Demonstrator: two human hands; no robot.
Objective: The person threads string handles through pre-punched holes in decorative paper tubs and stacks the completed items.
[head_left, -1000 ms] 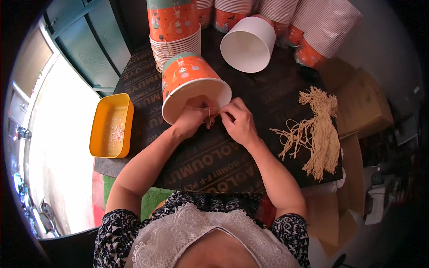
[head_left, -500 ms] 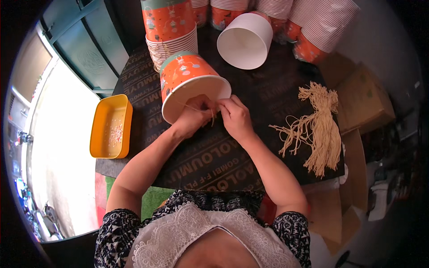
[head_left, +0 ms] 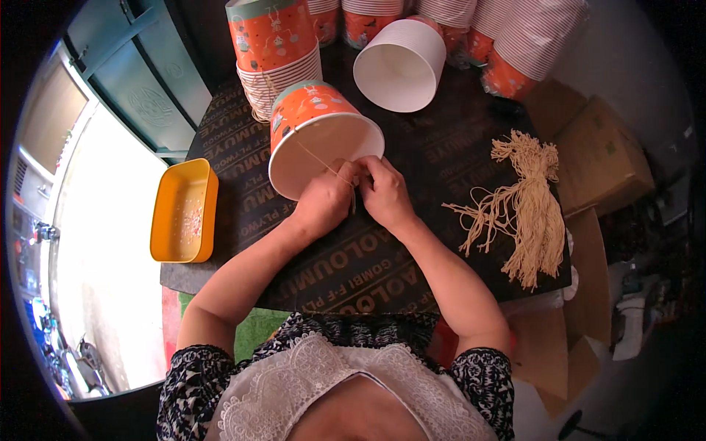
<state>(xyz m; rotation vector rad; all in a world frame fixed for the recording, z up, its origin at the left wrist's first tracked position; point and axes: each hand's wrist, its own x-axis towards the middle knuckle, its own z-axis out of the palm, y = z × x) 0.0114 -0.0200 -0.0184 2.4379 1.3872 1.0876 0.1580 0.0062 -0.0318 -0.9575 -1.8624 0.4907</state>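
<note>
- Two hands meet before the tub's mouth: left hand (head_left: 323, 202) and right hand (head_left: 387, 195), thumbs and fingertips drawn together, apparently pinching a thin cord (head_left: 318, 155). Exact contact is too small to tell.
- Tub (head_left: 327, 134): orange, tilted on the dark table (head_left: 448, 176), mouth facing the person.
- Risk: cord slips. Probable cause: narrow strand, little gripping surface.
- Risk: rim bends or tears. Probable cause: excess tension where the cord meets the rim's left side.
- Risk: tub rolls. Probable cause: round wall, off-centre pull, no palm visibly bracing it.
- Risk: stacked tubs (head_left: 273, 55) get knocked. Probable cause: tub pushed backward; they stand just behind.
- Risk: cord bundle (head_left: 535, 213) tangles. Probable cause: splayed loose ends.
</note>
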